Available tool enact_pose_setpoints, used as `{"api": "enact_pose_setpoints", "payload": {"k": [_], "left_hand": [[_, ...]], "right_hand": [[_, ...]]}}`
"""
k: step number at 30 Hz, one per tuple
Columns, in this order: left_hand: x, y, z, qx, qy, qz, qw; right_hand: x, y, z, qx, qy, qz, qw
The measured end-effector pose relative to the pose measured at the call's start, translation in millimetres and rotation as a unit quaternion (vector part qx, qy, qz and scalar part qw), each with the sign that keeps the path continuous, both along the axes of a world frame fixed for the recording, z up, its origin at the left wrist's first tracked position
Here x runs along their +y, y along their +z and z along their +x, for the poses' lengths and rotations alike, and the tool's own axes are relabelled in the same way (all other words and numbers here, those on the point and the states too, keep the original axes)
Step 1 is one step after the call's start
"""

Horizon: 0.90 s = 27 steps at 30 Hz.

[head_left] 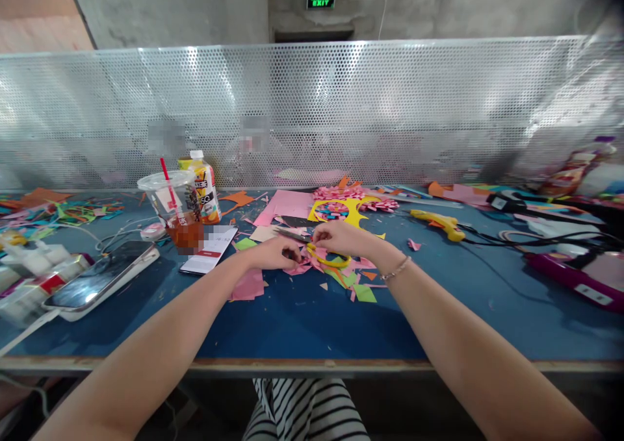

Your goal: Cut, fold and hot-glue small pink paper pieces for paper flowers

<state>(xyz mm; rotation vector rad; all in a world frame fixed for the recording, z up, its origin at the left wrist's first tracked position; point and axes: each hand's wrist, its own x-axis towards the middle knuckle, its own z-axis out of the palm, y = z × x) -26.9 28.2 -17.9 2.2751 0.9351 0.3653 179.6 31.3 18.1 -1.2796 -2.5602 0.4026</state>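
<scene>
My left hand (pixel 273 253) is curled low over the pink paper scraps (pixel 306 264), thumb and fingertips close together. What it pinches, if anything, is too small to make out. Opposite it, my right hand (pixel 342 237) has its fingers drawn into a pinch just above a pair of scissors (pixel 332 260). The scissors have yellow handles, and their dark blades point left between the hands. Whether the right fingertips grip the scissors or a small bit of paper cannot be told. Green paper pieces (pixel 364 293) and a pink sheet (pixel 247 285) lie around both hands.
Yellow cut-out paper (pixel 358 217) and pink striped paper pieces (pixel 336 192) lie behind the hands. Left stand an iced drink cup (pixel 182 230), a bottle (pixel 207 191) and phones (pixel 104 275). A yellow glue gun (pixel 441 223) with cords is on the right.
</scene>
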Motion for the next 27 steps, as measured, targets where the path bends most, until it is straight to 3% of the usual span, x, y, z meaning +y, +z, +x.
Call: {"api": "enact_pose_setpoints", "payload": {"k": [6,11,15,19,21,27], "left_hand": [[-7,6.4,-2,-0.017,-0.017,-0.033,0.999],[-9,10.4,-2,0.002,-0.014,-0.013,1.000],[-10,8.9,3,-0.024,0.042,0.117,0.992],[-8,4.6,9,-0.038,-0.028,0.256,0.966],[-9,2.4,12,-0.017,-0.060,0.281,0.958],[-10,-4.7,24,0.034,-0.062,0.302,0.951]], "right_hand": [[0,0.0,-4,0.057,0.028,-0.051,0.997],[-3,-0.8,-5,0.011,0.064,-0.015,0.998],[-6,1.2,-4,-0.017,0.041,-0.006,0.999],[-5,2.9,-2,-0.046,-0.009,0.012,0.999],[-3,2.4,-2,-0.055,-0.025,0.032,0.998],[4,-3.4,-7,0.028,-0.096,0.122,0.987]]}}
